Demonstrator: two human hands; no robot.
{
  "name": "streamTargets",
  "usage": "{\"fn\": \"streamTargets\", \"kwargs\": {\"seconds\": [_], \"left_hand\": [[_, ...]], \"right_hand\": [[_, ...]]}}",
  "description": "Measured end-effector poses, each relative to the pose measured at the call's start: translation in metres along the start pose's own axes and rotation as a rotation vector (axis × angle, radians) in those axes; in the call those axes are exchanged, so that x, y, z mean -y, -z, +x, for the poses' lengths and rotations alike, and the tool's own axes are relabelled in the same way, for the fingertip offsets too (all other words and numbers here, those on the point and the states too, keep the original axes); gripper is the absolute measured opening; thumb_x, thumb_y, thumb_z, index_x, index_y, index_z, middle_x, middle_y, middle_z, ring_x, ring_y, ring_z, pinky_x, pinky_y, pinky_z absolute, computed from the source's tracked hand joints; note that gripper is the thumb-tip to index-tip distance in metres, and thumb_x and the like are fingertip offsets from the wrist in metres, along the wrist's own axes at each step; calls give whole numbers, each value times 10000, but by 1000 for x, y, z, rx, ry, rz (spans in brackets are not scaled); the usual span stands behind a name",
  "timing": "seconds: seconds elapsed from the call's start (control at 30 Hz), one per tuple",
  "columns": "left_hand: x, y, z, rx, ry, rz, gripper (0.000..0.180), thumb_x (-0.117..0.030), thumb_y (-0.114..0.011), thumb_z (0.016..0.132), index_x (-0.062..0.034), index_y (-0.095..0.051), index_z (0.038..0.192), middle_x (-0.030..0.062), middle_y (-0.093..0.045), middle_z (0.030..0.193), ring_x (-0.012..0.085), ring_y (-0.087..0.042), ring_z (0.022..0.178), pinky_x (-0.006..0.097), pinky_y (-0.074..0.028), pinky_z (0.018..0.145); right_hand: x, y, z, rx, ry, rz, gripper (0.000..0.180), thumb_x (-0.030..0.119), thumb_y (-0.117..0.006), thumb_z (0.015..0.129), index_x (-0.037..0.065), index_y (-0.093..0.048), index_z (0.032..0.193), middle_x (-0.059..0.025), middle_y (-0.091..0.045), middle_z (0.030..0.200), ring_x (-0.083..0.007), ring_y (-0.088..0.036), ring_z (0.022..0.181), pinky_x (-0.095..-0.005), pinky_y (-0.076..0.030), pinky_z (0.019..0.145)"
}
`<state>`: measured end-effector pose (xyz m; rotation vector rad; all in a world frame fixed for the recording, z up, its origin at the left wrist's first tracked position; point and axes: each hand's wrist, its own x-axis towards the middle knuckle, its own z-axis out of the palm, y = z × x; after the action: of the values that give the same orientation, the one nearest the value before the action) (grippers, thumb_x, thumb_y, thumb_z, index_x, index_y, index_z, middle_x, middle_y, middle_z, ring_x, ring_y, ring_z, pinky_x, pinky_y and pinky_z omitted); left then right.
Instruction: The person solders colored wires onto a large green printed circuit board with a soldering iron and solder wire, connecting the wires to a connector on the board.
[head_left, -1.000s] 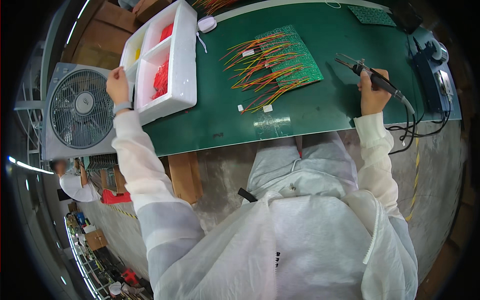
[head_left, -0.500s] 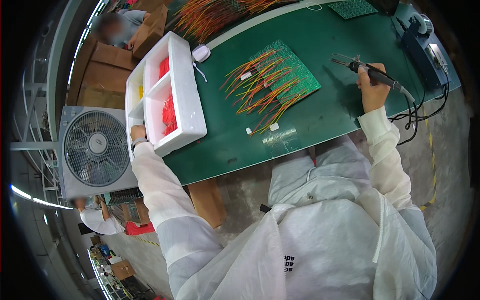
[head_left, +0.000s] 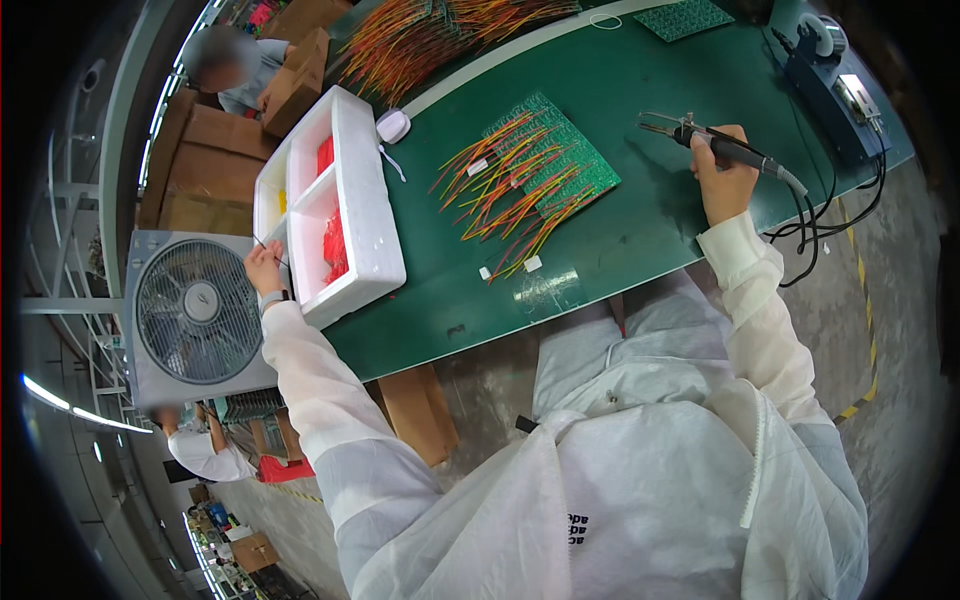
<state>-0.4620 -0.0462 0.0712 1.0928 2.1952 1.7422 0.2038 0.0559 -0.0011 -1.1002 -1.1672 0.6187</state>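
Observation:
My right hand [head_left: 724,178] is wrapped round a soldering iron [head_left: 740,150] with a metal tip assembly, held above the green table's right part. To its left lies a green circuit board panel [head_left: 585,165] with rows of red and yellow wires [head_left: 500,172] sticking out leftward. At the near left corner of a white foam box [head_left: 372,225], my left hand [head_left: 264,268] pinches a thin dark strand [head_left: 259,241], seemingly a wire. The box's compartments hold bundles of short red pieces [head_left: 335,245] and something yellow [head_left: 283,201].
A box fan [head_left: 200,305] stands left of the foam box. Bundled wires [head_left: 420,45] lie at the back, another board [head_left: 683,22] at far right. A blue soldering station [head_left: 835,95] with cables stands right. A co-worker [head_left: 235,70] handles cardboard at upper left.
My left hand has come up from the box's near left compartment, and a thin dark strand now shows at its fingers. The whole view has shifted slightly; the right hand still holds the iron.

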Motion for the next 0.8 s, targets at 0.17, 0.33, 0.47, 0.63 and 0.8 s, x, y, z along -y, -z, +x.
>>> {"fn": "streamTargets", "kwargs": {"seconds": [0.17,0.33,0.47,0.63,0.8], "left_hand": [[-133,-78,-71,236,-171,-476,373,34,-456,855,97,-312,1193,273,-473,1135,272,-505,1069,317,-407,955],[-217,-181,-168,557,-152,-760,405,50,-439,816,71,-346,1209,254,-453,1187,84,-384,656,203,-361,622],[-201,-278,-191,522,-197,-470,190,-88,-435,875,17,-396,1028,121,-646,900,54,-376,564,186,-348,534],[-143,-362,-191,336,-516,301,128,-167,-426,890,-39,-427,883,169,-626,791,395,-580,737,485,-445,635],[-140,-370,-224,479,-493,138,114,-169,-438,885,-55,-430,887,190,-595,743,402,-568,722,483,-438,631]], "right_hand": [[-8,6,-2,19,14,-45,174,107,-646,740,1,-528,811,-43,-577,667,-97,-555,551,-217,-449,521],[-6,10,3,-7,3,3,169,92,-648,741,-2,-530,816,-41,-566,663,-82,-541,535,-211,-443,503],[-5,3,5,-45,34,-83,178,128,-669,720,19,-543,783,-31,-558,650,-79,-508,569,-226,-425,517],[-13,-6,6,-96,-13,-49,178,131,-665,716,18,-539,773,-39,-553,650,-91,-511,573,-228,-431,525],[-16,-16,22,-121,11,0,188,114,-663,718,12,-524,793,-38,-556,665,-87,-520,576,-221,-440,536]]}}
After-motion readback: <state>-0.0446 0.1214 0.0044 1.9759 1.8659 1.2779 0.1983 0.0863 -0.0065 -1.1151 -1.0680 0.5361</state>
